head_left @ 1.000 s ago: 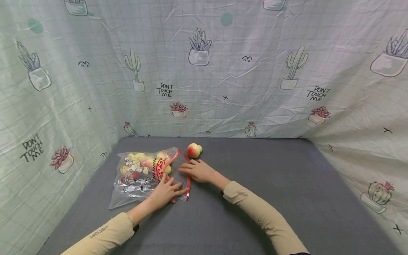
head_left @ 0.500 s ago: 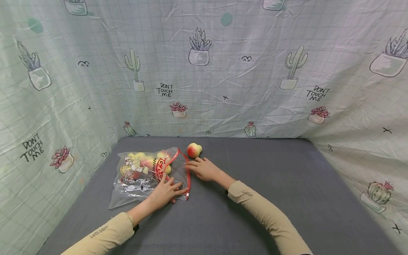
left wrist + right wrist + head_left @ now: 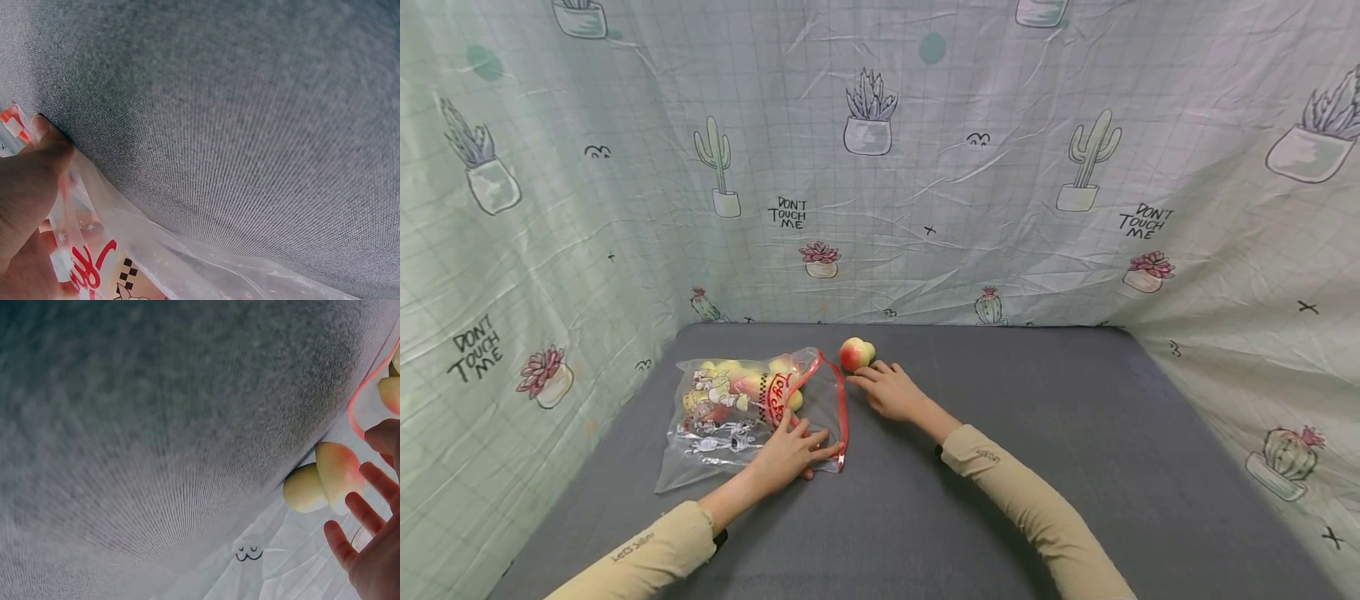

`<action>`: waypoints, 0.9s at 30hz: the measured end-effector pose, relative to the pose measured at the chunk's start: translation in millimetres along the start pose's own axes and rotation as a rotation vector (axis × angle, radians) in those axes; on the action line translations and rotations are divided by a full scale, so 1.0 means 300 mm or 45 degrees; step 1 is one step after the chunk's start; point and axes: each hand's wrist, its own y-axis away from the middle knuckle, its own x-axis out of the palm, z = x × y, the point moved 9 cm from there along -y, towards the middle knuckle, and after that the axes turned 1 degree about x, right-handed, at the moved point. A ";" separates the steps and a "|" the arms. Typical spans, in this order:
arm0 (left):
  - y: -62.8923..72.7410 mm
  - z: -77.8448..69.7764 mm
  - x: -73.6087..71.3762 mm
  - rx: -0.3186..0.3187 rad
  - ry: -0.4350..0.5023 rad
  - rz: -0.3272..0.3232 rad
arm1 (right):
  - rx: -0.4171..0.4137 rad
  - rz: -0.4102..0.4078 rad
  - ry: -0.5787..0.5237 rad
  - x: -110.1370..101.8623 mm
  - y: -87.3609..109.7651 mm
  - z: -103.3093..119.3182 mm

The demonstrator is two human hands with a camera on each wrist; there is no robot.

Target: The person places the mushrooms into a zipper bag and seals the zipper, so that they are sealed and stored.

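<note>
A clear plastic zip bag (image 3: pixel 722 467) with a red zip edge and cartoon print lies flat on the left of the table, its mouth facing right. Several yellow-red peaches (image 3: pixel 747 385) show through it. My left hand (image 3: pixel 784 457) grips the near corner of the mouth; in the left wrist view its thumb (image 3: pixel 42 130) lies at the bag's edge with the fingers on the other side. My right hand (image 3: pixel 891 393) is just right of the mouth, fingers extended and holding nothing. Right beyond its fingertips two peaches (image 3: pixel 339 472) sit side by side, outside the bag.
The dark grey table (image 3: pixel 1045 433) extends to the right and toward me. A pale curtain (image 3: pixel 925 275) printed with potted cacti hangs behind it and along both sides.
My right hand has withdrawn from over the bag's mouth, moving right and slightly away toward the two loose peaches. The left hand and the bag have stayed in place.
</note>
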 end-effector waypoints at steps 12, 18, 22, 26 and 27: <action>0.006 -0.004 0.024 -0.012 -0.016 0.088 | 0.189 -0.111 0.036 -0.022 -0.006 -0.070; 0.002 -0.006 0.027 -0.012 -0.013 0.101 | 0.312 -0.121 0.015 -0.018 -0.020 -0.117; 0.001 -0.005 0.022 -0.011 -0.012 0.087 | 0.374 -0.114 -0.018 -0.009 -0.033 -0.138; 0.001 -0.004 0.019 -0.010 -0.013 0.080 | 0.413 -0.073 -0.080 0.008 -0.046 -0.147; 0.001 -0.004 0.018 -0.010 -0.013 0.081 | 0.422 -0.057 -0.082 0.014 -0.048 -0.148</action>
